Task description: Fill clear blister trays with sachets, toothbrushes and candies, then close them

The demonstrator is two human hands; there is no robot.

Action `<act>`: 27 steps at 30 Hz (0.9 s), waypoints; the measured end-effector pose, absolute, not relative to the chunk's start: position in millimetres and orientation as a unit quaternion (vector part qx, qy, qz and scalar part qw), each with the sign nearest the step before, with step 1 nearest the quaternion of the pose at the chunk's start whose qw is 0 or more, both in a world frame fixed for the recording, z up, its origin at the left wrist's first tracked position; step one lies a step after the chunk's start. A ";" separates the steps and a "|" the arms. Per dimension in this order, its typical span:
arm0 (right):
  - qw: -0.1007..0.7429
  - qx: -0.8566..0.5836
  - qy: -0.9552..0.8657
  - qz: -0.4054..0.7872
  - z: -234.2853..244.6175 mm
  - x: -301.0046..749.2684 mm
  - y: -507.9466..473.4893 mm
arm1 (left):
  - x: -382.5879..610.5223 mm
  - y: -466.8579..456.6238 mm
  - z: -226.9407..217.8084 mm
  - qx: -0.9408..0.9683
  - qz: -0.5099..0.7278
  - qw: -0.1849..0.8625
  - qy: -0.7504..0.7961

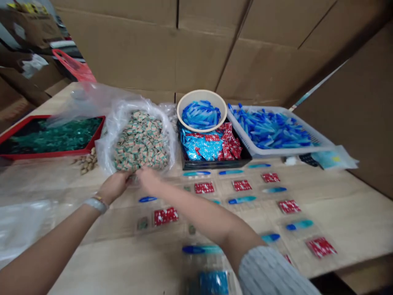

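Observation:
A clear plastic bag (106, 157) stands open, filled with small square beige-and-green packets (141, 141). My left hand (116, 186) is at the bag's near rim, its fingers drawn together; whatever they hold is too small to make out. Just right of it, my right hand (149, 180) reaches across to the same rim, its fingers smeared by motion and close to the packets. Beneath my right forearm lie clear sleeves on the table, with red patterned packets (166, 216), blue pens (148, 199) and small greenish squares (143, 223).
A black box (215, 164) of blue and red packets supports a cream bowl (225, 110) of blue pieces. To its right is a white basket (276, 151) of blue pens. At left sits a red tray (100, 133) of green pieces. Cardboard (138, 49) walls the back.

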State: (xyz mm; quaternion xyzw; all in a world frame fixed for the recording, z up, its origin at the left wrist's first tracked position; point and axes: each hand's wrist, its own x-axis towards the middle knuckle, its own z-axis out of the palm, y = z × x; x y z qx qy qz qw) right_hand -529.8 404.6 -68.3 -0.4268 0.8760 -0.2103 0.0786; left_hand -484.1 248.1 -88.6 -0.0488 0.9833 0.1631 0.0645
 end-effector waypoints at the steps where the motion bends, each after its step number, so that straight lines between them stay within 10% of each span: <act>1: 0.070 -0.418 0.876 -0.230 -59.4 -535.9 421.9 | -482.8 250.3 -85.5 -0.048 0.143 0.056 0.987; 11: 0.091 -0.152 0.821 -0.542 -35.4 -513.4 667.6 | -426.6 361.6 -47.6 0.018 0.302 0.030 0.953; 27: 0.072 0.026 0.819 -0.569 -49.5 -409.3 834.9 | -345.8 598.4 -57.1 0.178 0.445 0.185 0.858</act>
